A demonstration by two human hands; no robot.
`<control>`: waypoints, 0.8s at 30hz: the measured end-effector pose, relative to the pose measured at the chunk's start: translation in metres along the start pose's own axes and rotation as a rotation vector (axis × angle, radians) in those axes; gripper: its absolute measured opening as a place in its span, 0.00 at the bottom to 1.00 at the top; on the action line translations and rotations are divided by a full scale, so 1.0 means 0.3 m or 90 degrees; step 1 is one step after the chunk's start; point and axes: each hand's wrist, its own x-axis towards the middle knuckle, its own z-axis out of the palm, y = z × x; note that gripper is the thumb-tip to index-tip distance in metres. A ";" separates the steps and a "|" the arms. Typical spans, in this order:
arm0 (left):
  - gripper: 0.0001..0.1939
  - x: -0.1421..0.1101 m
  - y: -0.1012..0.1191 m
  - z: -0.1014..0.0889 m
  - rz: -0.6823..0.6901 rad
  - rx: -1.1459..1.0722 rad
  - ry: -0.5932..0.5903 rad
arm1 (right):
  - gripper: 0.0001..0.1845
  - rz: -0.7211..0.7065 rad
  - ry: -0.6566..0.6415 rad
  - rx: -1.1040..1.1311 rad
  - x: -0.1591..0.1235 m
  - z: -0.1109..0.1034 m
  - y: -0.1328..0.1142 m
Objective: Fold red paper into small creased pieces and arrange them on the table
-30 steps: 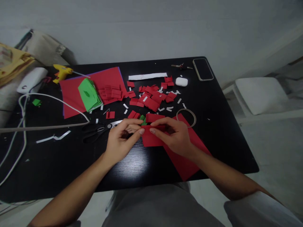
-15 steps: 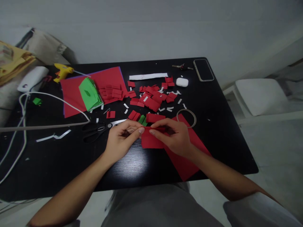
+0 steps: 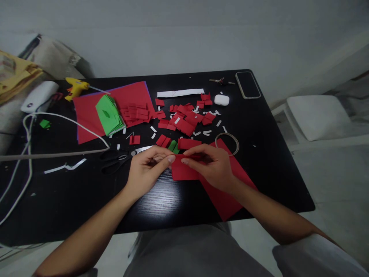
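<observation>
Between both hands is a piece of red paper [image 3: 184, 171], its top edge pinched in my fingers. My left hand [image 3: 150, 167] is closed on the left end of that edge, thumb toward me. My right hand [image 3: 211, 165] pinches the same edge a little to the right, covering part of the paper. A larger red sheet [image 3: 226, 198] lies under my right hand and wrist. Just beyond the fingers are a folded red strip [image 3: 188, 144] and a small green folded piece [image 3: 173, 146]. Black-handled scissors [image 3: 115, 159] lie left of my left hand, their blade tips hidden by it.
Small red folded pieces [image 3: 184, 125] and white scraps cover the table's middle. Green papers [image 3: 109, 115] rest on a red sheet [image 3: 86, 129] near a yellow glue gun [image 3: 76, 87]. White cables [image 3: 66, 156] cross the left side. A tape ring [image 3: 236, 148], white case [image 3: 221, 100] and phone [image 3: 248, 85] lie right.
Almost nothing differs. Both hands keep their pinch on the red paper, with only a very slight shift of the fingers.
</observation>
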 end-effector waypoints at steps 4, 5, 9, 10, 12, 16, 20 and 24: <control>0.07 -0.001 0.000 -0.002 0.005 0.005 -0.001 | 0.08 0.008 -0.005 0.031 0.002 0.001 -0.003; 0.06 -0.002 0.000 -0.002 0.006 0.006 -0.002 | 0.08 0.012 -0.010 0.036 0.002 0.000 -0.004; 0.04 -0.005 -0.002 0.001 0.015 0.007 -0.002 | 0.03 0.033 -0.015 0.046 0.004 -0.001 -0.008; 0.05 -0.005 -0.002 0.002 0.014 0.010 -0.002 | 0.03 0.039 -0.016 0.044 0.004 -0.002 -0.008; 0.05 -0.006 -0.003 0.003 0.013 0.017 -0.002 | 0.03 0.047 -0.020 0.035 0.006 -0.003 -0.009; 0.06 -0.006 -0.003 0.001 0.030 0.039 0.001 | 0.02 0.039 -0.031 0.022 0.006 -0.005 -0.005; 0.08 -0.004 -0.005 -0.002 0.030 0.051 -0.005 | 0.02 0.042 -0.044 0.006 0.003 -0.007 0.001; 0.09 -0.002 -0.008 0.003 0.022 0.020 -0.007 | 0.02 0.035 -0.026 -0.004 0.001 -0.005 0.001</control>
